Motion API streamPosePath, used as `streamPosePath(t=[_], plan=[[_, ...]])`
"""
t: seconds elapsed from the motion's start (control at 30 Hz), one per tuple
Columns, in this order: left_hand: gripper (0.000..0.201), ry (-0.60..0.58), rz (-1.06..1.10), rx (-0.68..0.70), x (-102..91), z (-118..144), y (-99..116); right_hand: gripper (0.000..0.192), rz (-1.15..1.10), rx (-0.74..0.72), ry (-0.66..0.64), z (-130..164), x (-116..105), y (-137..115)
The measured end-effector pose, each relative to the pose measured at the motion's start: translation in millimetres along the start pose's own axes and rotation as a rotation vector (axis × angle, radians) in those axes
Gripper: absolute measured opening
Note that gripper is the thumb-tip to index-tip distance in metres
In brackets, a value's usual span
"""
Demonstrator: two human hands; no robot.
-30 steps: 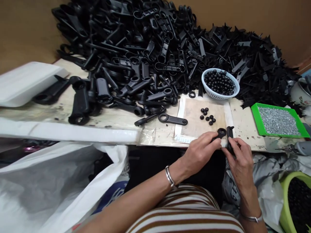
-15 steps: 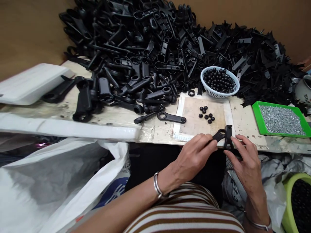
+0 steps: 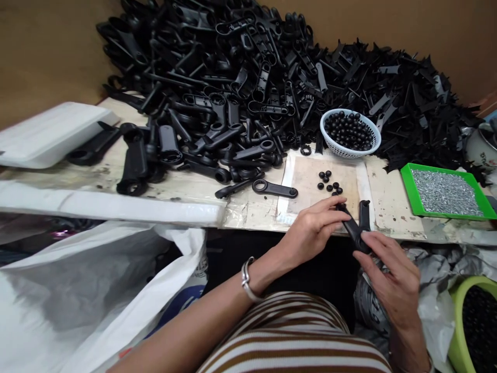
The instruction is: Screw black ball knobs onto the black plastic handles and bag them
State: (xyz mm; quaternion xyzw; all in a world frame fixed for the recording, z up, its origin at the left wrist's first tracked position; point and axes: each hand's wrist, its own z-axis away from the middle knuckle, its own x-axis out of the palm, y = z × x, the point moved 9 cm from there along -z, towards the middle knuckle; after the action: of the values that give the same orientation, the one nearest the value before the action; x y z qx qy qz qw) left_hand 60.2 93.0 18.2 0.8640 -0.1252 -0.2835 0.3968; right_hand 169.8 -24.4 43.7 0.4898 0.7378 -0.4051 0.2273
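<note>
My left hand (image 3: 310,228) pinches the upper end of a black plastic arm piece (image 3: 351,227) at the table's front edge. A second black arm piece (image 3: 364,211) stands almost upright beside it, and the two overlap at their lower ends. There my right hand (image 3: 394,267) grips both, thumb below and fingers on top; its fingertips partly hide the joint. Just beyond the hands, several small black balls or knobs (image 3: 329,187) lie on a taped mat (image 3: 303,171). To the left of them rests a black arm piece with a ring end (image 3: 275,188).
A large heap of black plastic parts (image 3: 217,77) fills the back of the table. A light blue basket (image 3: 337,148) holds black balls. At the right stands a green tray (image 3: 415,206) of small metal pins or screws; below it is a yellow-green bucket (image 3: 458,311). A white foam block (image 3: 50,134) lies left.
The left-hand arm piece has swung down against the other, its ring end now at the lower joint. My left fingers have shifted to its upper end; my right hand has closed over the joint.
</note>
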Motion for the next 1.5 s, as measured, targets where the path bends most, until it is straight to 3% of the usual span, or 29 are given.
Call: streamPosePath(t=[0.07, 0.17, 0.33, 0.47, 0.57, 0.7, 0.77, 0.9, 0.97, 1.17, 1.37, 1.5], plan=[[0.022, 0.050, -0.142, 0.050, 2.2, 1, 0, 0.034, 0.159, -0.035, 0.076, 1, 5, -4], [0.020, 0.101, -0.343, 0.129, -9.6, 6, 8, 0.029, 0.345, -0.039, 0.110, 2, 16, -4], [0.021, 0.166, -0.833, 0.121, -60.6, 14, 9, 0.024, 0.462, -0.026, 0.098, -1, 29, -4], [0.019, 0.029, -1.052, -0.013, -78.5, 13, -15, 0.021, 0.504, 0.026, 0.053, -4, 37, -1], [0.018, -0.086, -1.049, -0.089, -74.9, 15, -33, 0.026, 0.384, 0.059, 0.040, -4, 33, 7], [0.021, -0.096, -0.994, -0.123, -73.0, 18, -44, 0.025, 0.197, 0.144, 0.123, 5, 5, 29], [0.022, -0.092, -0.986, -0.118, -73.4, 18, -46, 0.029, 0.157, 0.165, 0.094, 10, -2, 39], [0.025, -0.092, -0.977, -0.124, -74.6, 17, -46, 0.044, 0.192, 0.134, -0.113, 12, 14, 43], [0.026, -0.086, -0.976, -0.126, -74.2, 18, -42, 0.043, 0.245, 0.115, -0.173, 11, 23, 42], [0.023, -0.040, -0.895, -0.112, -63.7, 23, -25, 0.032, 0.238, 0.073, -0.215, 8, 24, 38], [0.020, -0.162, -0.765, -0.176, -37.2, 17, -22, 0.039, 0.296, -0.034, -0.185, 2, 27, 20], [0.020, -0.228, -0.735, -0.257, -34.8, 20, -26, 0.035, 0.294, -0.081, -0.173, -3, 34, 14]])
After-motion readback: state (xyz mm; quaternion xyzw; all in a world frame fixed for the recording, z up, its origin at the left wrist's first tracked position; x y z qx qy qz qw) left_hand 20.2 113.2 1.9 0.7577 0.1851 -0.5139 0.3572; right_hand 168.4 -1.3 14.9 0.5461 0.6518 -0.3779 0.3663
